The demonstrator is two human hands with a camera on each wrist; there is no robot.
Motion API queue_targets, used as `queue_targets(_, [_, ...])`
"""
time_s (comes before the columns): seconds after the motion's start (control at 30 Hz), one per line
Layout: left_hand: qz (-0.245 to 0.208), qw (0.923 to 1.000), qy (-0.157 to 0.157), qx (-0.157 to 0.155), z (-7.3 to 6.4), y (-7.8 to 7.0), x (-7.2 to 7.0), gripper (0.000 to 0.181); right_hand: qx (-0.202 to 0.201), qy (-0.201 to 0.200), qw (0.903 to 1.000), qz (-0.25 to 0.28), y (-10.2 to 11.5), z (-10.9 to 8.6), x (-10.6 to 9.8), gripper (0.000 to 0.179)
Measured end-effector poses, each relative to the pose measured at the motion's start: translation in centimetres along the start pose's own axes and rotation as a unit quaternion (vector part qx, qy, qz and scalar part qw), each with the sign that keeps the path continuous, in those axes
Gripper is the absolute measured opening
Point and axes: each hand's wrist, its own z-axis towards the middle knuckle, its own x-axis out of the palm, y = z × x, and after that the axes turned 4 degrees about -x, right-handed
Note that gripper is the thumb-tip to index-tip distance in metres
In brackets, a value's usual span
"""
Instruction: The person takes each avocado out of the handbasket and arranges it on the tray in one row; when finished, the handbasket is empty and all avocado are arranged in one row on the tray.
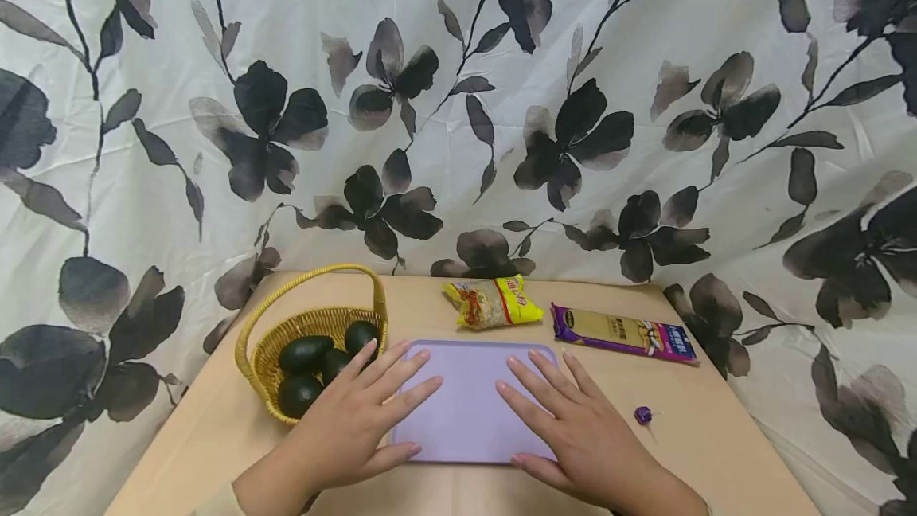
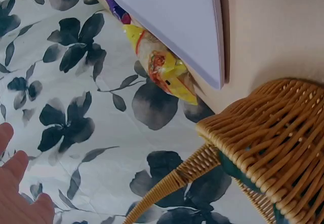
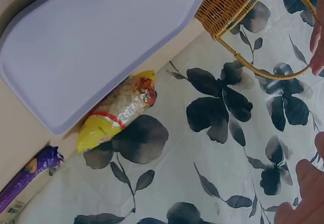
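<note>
Right hand (image 1: 576, 428) and left hand (image 1: 358, 416) were closest, fingers spread and straight, gripping nothing; each reached over one side of the lilac tray (image 1: 466, 412), contact not certain. Tray sat midway between the left and right edges of the surface (image 1: 723, 452), long side toward the far edge, probably so both hands could reach it equally. Wicker basket (image 1: 315, 322) stood toward the left edge, handle up; its walls likely stopped the dark green avocados (image 1: 306, 355), at least four, from rolling. Yellow food bag (image 1: 494, 302) lay by the middle of the far edge, purple-and-gold packet (image 1: 623, 333) slanted near the far right corner, both seemingly set beyond the tray to leave the hands room. Small purple-wrapped sweet (image 1: 643, 416) lay apart toward the right edge, reason unclear. Tray looked flat and smooth, rectangular with rounded corners and a low raised rim, one even pale purple, no print visible; its left and right ends were partly hidden by fingers in the head view
</note>
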Motion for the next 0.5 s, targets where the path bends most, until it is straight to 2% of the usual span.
queue_targets(0.3, [-0.032, 0.999, -0.013, -0.028, -0.1, -0.3, 0.6, 0.08, -0.002, -0.008, 0.9997, 0.024, 0.2, 0.3, 0.3, 0.084])
queue_targets(0.4, [-0.054, 0.9969, -0.037, -0.043, 0.1, -0.4, 0.7, 0.079, 0.007, -0.019, 0.9983, 0.054, 0.4, 0.5, 0.7, 0.085])
queue_targets(0.5, [-0.079, 0.9925, -0.076, -0.053, 0.2, -0.4, 0.8, 0.075, 0.013, -0.049, 0.995, 0.086, 0.5, 0.6, 1.3, 0.084])
